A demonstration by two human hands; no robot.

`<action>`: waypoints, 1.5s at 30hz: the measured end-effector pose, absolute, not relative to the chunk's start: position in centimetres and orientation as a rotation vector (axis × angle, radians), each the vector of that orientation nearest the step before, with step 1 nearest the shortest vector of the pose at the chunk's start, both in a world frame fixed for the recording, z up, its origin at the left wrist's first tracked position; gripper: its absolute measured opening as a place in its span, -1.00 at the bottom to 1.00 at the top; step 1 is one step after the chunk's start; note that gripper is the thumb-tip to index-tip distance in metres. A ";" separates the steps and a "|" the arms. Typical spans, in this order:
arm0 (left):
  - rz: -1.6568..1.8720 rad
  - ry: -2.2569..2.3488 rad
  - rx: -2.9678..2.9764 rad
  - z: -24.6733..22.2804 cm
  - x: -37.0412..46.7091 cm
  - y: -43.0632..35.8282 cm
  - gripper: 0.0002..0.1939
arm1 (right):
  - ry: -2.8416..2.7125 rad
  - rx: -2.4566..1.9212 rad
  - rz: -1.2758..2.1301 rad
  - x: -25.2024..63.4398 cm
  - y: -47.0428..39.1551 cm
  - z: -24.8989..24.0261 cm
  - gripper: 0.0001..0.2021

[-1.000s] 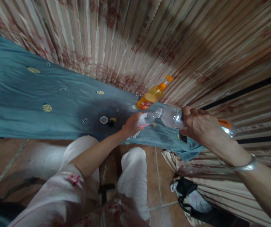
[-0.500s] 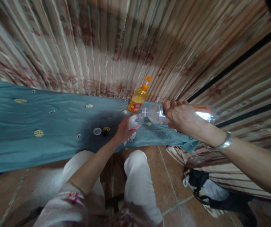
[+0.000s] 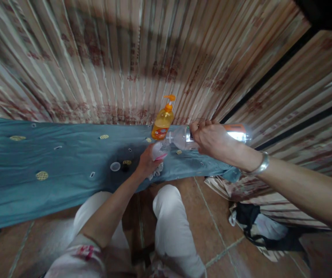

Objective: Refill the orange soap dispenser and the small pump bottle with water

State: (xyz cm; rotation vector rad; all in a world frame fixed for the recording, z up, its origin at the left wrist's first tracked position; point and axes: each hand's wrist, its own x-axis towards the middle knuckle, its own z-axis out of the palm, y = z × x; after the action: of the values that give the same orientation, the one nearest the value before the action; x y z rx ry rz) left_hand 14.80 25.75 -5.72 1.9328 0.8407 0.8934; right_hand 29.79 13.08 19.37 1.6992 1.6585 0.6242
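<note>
My right hand (image 3: 213, 141) is wrapped round a large clear plastic bottle (image 3: 183, 139) with an orange label, tipped nearly level. The neck of that bottle points left and meets the clear top of a small white-and-pink container (image 3: 157, 151). My left hand (image 3: 146, 164) grips this container, which leans to the right. Whether liquid flows between the two cannot be made out. Just behind them an orange pump bottle (image 3: 160, 127) stands upright, part full of yellow-orange liquid. Below my left hand lies a crumpled pale grey cloth (image 3: 156, 172).
A long bench or table under a teal cloth (image 3: 67, 162) runs along a pleated patterned curtain (image 3: 110, 69). On it are a round clear lid (image 3: 115, 166) and a small dark cap (image 3: 126, 168). Dark bags or fabric (image 3: 249, 220) lie on the tiled floor at right.
The camera view has shifted slightly, so the things on the bench appear further left. Both hands keep their grips, with the large bottle's neck still at the small container.
</note>
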 end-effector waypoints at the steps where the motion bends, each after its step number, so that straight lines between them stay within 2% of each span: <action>1: 0.894 0.840 1.932 -5.7 14.8 25.8 -0.33 | 1.656 1.700 0.628 29.8 13.0 19.4 -0.58; 12: 0.874 0.906 1.879 -5.5 14.5 25.8 -0.26 | 1.702 1.715 0.648 29.8 13.5 19.2 -0.59; 19: 0.868 0.914 1.856 -5.3 14.2 25.6 -0.29 | 1.722 1.752 0.604 28.6 13.5 19.8 -0.63; 26: 0.864 0.949 1.855 -5.1 14.1 25.6 -0.33 | 1.670 1.795 0.527 27.8 13.7 20.2 -0.56; 45: 0.879 0.933 1.829 -4.9 13.8 25.7 -0.33 | 1.732 1.822 0.578 28.3 13.9 19.3 -0.56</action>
State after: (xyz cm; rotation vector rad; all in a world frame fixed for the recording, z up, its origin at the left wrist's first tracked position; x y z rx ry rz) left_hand 13.77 25.65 -4.86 1.8285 0.9326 0.8793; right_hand 28.26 13.85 19.28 1.8216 1.7319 0.5783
